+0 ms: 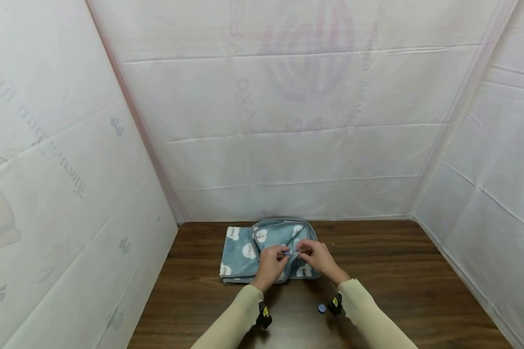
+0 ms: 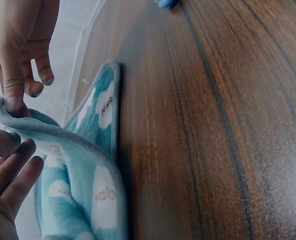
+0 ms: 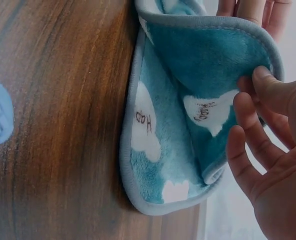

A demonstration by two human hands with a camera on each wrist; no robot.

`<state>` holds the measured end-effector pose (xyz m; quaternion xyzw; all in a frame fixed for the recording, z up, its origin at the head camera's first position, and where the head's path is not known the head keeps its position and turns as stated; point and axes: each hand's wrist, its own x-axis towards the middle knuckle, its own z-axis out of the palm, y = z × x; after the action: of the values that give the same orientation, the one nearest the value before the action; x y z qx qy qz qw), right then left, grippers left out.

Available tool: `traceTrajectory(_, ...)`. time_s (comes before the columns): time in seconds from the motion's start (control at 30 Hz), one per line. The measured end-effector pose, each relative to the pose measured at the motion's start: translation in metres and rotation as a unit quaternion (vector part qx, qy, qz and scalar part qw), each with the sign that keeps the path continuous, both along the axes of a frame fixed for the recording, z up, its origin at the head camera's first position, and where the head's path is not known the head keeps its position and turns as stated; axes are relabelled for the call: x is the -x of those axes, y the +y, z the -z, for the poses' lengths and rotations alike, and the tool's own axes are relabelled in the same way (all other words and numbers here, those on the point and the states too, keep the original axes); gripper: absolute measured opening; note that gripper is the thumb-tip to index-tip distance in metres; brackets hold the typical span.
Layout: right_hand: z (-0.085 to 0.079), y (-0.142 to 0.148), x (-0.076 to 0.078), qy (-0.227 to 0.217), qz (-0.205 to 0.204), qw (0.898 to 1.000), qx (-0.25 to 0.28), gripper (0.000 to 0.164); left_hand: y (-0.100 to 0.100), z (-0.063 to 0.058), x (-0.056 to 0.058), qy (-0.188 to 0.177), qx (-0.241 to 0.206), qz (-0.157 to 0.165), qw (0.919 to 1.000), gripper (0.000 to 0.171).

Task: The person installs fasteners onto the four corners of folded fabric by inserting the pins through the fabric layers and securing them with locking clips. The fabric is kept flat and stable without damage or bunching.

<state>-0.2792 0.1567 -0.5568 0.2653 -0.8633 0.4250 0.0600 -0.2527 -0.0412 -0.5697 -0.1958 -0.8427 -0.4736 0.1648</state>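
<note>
A blue fleece blanket [image 1: 240, 249] with white cloud shapes and a grey border lies folded on the table, its top layer lifted at the front. My left hand [image 1: 269, 266] is at the lifted edge, pinching a small blue-purple piece [image 1: 286, 253] between thumb and fingers; its kind is too small to tell. Facing it, my right hand [image 1: 318, 258] pinches the bordered edge of the blanket [image 3: 203, 22] between thumb and forefinger. In the right wrist view, the other fingers [image 3: 245, 160] of that hand are loosely bent below the fold.
A small round blue object [image 1: 321, 308] lies on the brown wooden table [image 1: 388, 281], near the right wrist. Behind the blanket's right side is a thin metal pin-like piece [image 1: 334, 246]. White sheet walls [image 1: 288, 160] enclose the back and sides.
</note>
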Motion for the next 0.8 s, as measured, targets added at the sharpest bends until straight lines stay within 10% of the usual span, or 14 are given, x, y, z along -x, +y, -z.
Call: traceTrajectory(0.8, 0.0012, -0.0002, -0.0024, -0.008, -0.003, 1.0, -0.015, 0.018, 0.0011, 0.0007, -0.0021, -0.008, -0.002, 0.013, 0.9999, 0.02)
